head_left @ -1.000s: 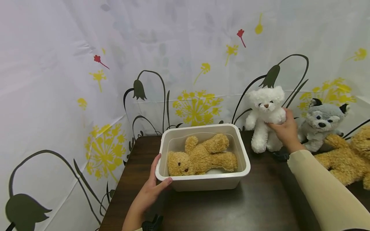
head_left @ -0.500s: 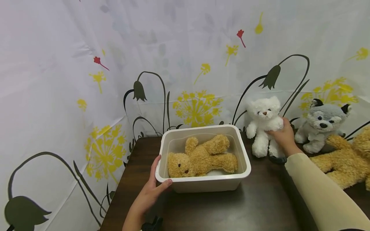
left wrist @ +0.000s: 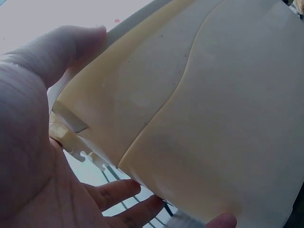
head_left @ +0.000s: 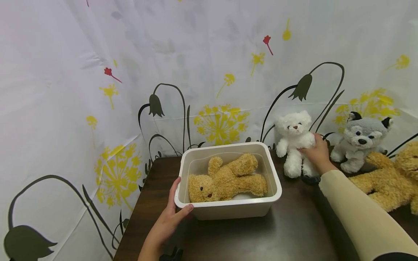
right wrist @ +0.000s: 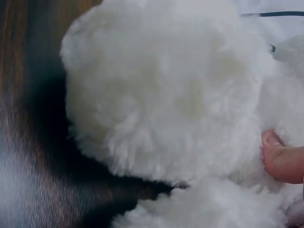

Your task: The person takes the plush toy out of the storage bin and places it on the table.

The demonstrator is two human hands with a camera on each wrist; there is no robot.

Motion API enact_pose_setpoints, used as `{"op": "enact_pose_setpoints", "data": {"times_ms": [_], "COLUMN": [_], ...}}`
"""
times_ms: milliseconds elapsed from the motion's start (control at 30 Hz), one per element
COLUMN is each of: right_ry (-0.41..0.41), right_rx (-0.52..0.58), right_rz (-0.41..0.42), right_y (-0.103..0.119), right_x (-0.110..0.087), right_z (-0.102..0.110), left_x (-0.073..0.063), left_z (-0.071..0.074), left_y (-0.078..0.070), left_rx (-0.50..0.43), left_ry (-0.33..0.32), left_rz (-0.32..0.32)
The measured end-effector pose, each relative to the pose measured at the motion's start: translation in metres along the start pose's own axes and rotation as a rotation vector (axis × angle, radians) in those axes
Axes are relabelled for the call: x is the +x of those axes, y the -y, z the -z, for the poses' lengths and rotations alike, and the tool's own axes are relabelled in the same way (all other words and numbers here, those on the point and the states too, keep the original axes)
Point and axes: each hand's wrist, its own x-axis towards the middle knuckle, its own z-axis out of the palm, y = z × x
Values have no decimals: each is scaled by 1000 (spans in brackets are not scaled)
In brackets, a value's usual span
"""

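Note:
My right hand (head_left: 318, 154) grips a white teddy bear (head_left: 295, 139) around its side, thumb across the belly. The bear is upright at the back of the table, legs hanging down to the tabletop. Up close in the right wrist view, the white fur (right wrist: 161, 95) fills most of the frame, with my thumb (right wrist: 285, 159) pressed into it. My left hand (head_left: 168, 217) holds the near left corner of a white plastic bin (head_left: 228, 210), thumb on the rim and fingers along the outside wall. Inside the bin, a golden-brown teddy bear (head_left: 225, 181) lies on its side.
A grey and white husky plush (head_left: 362, 139) sits right of my right hand. Another golden-brown plush (head_left: 392, 181) lies at the right edge, partly behind my sleeve. The dark wooden table (head_left: 245, 239) backs onto a flower-printed curtain (head_left: 212, 54).
My right hand has lowered the white teddy bear toward the tabletop and shifted slightly left. The left hand stays on the bin, which has hardly moved.

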Motion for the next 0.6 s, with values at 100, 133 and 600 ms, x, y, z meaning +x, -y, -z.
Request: {"op": "enact_pose_setpoints", "data": {"times_ms": [100,133,600], "right_ry": [13,17,-66], "right_rx": [-20,-29,-226], "right_rz": [14,25,-31], "right_y": [-1,0,13], "right_x": [0,0,-11], "right_z": [3,4,-3], "left_x": [2,2,1], "left_z": [0,0,-2], "left_y": [0,0,-3], "left_rx": [0,0,0], "left_ry": [1,0,-10], "left_rz": [1,2,3]}}
